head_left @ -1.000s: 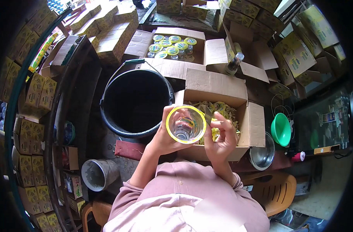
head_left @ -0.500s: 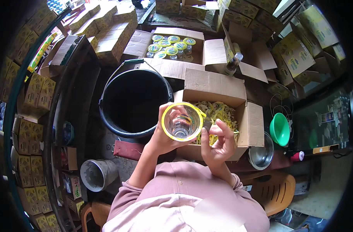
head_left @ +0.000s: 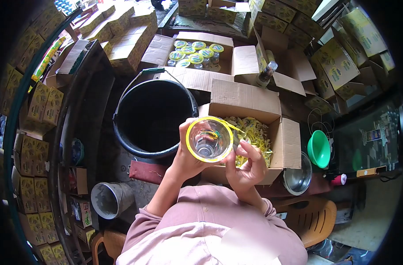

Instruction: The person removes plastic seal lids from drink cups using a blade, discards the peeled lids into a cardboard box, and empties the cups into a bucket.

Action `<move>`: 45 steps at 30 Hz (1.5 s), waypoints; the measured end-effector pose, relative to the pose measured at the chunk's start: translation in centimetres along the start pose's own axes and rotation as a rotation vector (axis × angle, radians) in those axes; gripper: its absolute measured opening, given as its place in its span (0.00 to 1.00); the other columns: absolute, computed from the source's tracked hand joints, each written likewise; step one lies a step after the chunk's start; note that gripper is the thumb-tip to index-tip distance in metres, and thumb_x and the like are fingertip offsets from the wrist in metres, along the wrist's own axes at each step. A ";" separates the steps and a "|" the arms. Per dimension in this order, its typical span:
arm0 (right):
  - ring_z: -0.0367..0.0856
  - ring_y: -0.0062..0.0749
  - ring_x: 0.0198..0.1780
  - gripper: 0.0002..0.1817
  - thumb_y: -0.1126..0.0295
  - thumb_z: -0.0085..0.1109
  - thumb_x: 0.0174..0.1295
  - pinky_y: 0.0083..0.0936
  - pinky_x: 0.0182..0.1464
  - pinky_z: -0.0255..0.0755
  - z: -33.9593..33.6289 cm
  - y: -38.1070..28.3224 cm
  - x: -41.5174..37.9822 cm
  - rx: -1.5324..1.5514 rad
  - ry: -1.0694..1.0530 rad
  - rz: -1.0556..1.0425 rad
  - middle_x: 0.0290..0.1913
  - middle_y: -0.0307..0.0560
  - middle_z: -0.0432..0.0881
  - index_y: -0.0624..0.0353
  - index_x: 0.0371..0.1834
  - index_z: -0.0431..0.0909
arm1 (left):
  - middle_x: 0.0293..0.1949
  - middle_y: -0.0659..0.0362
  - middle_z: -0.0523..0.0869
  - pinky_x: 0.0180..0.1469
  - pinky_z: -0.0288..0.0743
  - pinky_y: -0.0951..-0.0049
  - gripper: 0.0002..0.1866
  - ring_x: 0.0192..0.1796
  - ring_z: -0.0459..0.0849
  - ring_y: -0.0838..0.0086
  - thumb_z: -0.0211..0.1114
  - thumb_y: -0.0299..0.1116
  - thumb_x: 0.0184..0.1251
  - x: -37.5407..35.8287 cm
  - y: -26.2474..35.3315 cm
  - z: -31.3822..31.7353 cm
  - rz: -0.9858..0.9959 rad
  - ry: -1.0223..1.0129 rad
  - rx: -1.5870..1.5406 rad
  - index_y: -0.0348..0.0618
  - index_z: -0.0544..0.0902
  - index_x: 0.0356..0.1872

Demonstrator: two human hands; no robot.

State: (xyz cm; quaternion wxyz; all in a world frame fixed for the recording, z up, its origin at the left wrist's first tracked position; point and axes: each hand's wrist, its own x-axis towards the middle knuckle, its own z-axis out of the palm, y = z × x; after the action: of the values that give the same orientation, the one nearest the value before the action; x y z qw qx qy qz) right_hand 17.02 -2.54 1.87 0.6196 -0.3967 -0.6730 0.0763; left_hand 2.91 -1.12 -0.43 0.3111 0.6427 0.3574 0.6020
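Note:
My left hand (head_left: pixel 187 152) is wrapped round a clear cup (head_left: pixel 206 143) with a bright yellow rim, its round top turned up toward me. Printing shows through the clear wall. At the rim's right side, my right hand (head_left: pixel 247 165) is closed in a pinch on a small dark flat piece that looks like a blade (head_left: pixel 236 142), partly hidden by the fingers. A thin yellow strip (head_left: pixel 237 129) trails off the rim near it. Behind both hands stands an open cardboard box (head_left: pixel 245 104) holding many yellow strip scraps (head_left: pixel 256 130).
A large black bucket (head_left: pixel 117 132) stands left of the cup. Farther back, an open carton (head_left: pixel 201 78) holds several yellow-topped cups (head_left: pixel 195 58). A green bowl (head_left: pixel 319 149) and a metal basin (head_left: pixel 300 176) are at right, a grey bucket (head_left: pixel 113 201) at lower left.
The yellow strip now stands out farther from the rim, to the right. The cup has shifted slightly right, and my right hand has moved slightly left and closer under the rim.

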 end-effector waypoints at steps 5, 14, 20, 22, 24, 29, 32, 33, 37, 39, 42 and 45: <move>0.80 0.29 0.27 0.15 0.84 0.63 0.44 0.20 0.30 0.74 0.1 0.0 0.9 -0.056 0.026 -0.105 0.28 0.46 0.79 0.64 0.39 0.78 | 0.54 0.54 0.63 0.55 0.71 0.68 0.54 0.56 0.70 0.67 0.81 0.43 0.32 -0.2 -0.2 -0.1 0.011 -0.012 0.005 0.43 0.51 0.59; 0.80 0.30 0.28 0.16 0.84 0.62 0.44 0.22 0.31 0.74 -0.1 0.2 1.4 -0.061 0.016 -0.077 0.27 0.46 0.79 0.61 0.40 0.80 | 0.52 0.53 0.64 0.53 0.73 0.71 0.56 0.54 0.73 0.68 0.82 0.42 0.31 0.1 0.2 -0.5 0.054 -0.115 0.185 0.43 0.50 0.59; 0.76 0.23 0.29 0.18 0.85 0.64 0.43 0.17 0.32 0.70 -0.6 1.0 1.5 0.012 -0.029 -0.011 0.27 0.43 0.76 0.64 0.41 0.78 | 0.51 0.53 0.65 0.53 0.73 0.69 0.55 0.54 0.73 0.66 0.82 0.41 0.29 -0.5 -0.2 -0.1 -0.027 -0.182 0.000 0.43 0.52 0.59; 0.76 0.23 0.28 0.18 0.85 0.64 0.43 0.17 0.31 0.71 -0.7 1.1 1.4 0.048 -0.013 0.016 0.27 0.43 0.77 0.64 0.40 0.78 | 0.49 0.51 0.68 0.53 0.71 0.67 0.53 0.53 0.74 0.64 0.82 0.40 0.32 -0.5 -0.2 0.2 -0.036 -0.162 -0.059 0.39 0.55 0.58; 0.78 0.26 0.27 0.17 0.85 0.63 0.43 0.18 0.29 0.72 -0.6 0.9 1.4 0.050 0.044 0.034 0.26 0.45 0.78 0.64 0.39 0.79 | 0.50 0.53 0.67 0.53 0.73 0.69 0.53 0.53 0.73 0.67 0.82 0.40 0.32 -0.2 -0.2 0.3 -0.052 -0.160 -0.137 0.41 0.54 0.58; 0.78 0.27 0.27 0.15 0.85 0.63 0.44 0.19 0.29 0.72 -0.9 0.8 0.8 0.066 0.069 0.009 0.27 0.46 0.78 0.65 0.37 0.78 | 0.49 0.54 0.67 0.52 0.74 0.72 0.53 0.53 0.71 0.70 0.81 0.39 0.33 0.0 -0.7 0.5 -0.087 -0.144 -0.226 0.43 0.51 0.58; 0.79 0.28 0.27 0.15 0.86 0.63 0.43 0.20 0.30 0.73 -1.1 0.7 0.8 0.059 0.039 -0.027 0.27 0.47 0.78 0.65 0.37 0.78 | 0.49 0.54 0.67 0.51 0.74 0.72 0.53 0.52 0.71 0.70 0.81 0.39 0.33 0.0 -0.9 0.5 -0.074 -0.147 -0.176 0.43 0.51 0.58; 0.79 0.28 0.28 0.15 0.86 0.63 0.43 0.20 0.30 0.74 -1.0 0.7 0.8 0.056 0.035 -0.035 0.28 0.47 0.78 0.65 0.38 0.78 | 0.49 0.54 0.67 0.51 0.75 0.72 0.53 0.52 0.72 0.70 0.81 0.38 0.33 0.0 -1.0 0.5 -0.063 -0.152 -0.145 0.43 0.50 0.58; 0.80 0.30 0.29 0.15 0.85 0.62 0.44 0.21 0.31 0.74 -1.1 0.8 0.8 0.021 0.014 -0.035 0.28 0.49 0.79 0.65 0.37 0.78 | 0.49 0.54 0.67 0.50 0.75 0.72 0.53 0.51 0.72 0.70 0.81 0.38 0.32 0.0 -0.8 0.6 -0.076 -0.168 -0.154 0.42 0.52 0.58; 0.80 0.30 0.29 0.14 0.85 0.62 0.44 0.22 0.31 0.75 -1.0 0.9 0.8 0.016 0.035 -0.031 0.29 0.48 0.80 0.65 0.37 0.79 | 0.49 0.53 0.67 0.50 0.75 0.72 0.52 0.52 0.72 0.69 0.81 0.37 0.32 0.0 -0.7 0.6 -0.092 -0.184 -0.144 0.42 0.53 0.58; 0.76 0.27 0.29 0.16 0.86 0.61 0.43 0.19 0.31 0.71 -1.0 1.2 1.0 0.039 0.019 -0.048 0.28 0.46 0.77 0.65 0.39 0.77 | 0.49 0.53 0.67 0.50 0.75 0.71 0.52 0.53 0.73 0.68 0.81 0.37 0.32 0.2 -0.3 0.9 -0.060 -0.163 -0.147 0.41 0.53 0.58; 0.74 0.24 0.29 0.17 0.87 0.61 0.43 0.18 0.31 0.69 -1.1 1.3 1.0 0.030 -0.005 -0.021 0.28 0.44 0.76 0.66 0.40 0.76 | 0.51 0.52 0.68 0.52 0.74 0.70 0.54 0.54 0.73 0.67 0.81 0.39 0.32 -0.1 -0.5 0.7 -0.113 -0.195 -0.169 0.40 0.51 0.59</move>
State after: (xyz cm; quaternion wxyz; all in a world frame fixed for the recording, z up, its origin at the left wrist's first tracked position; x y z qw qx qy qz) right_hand 18.61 -1.43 2.14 0.6246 -0.3801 -0.6774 0.0810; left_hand 3.61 -0.94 -1.00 0.4307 0.6486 0.3091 0.5461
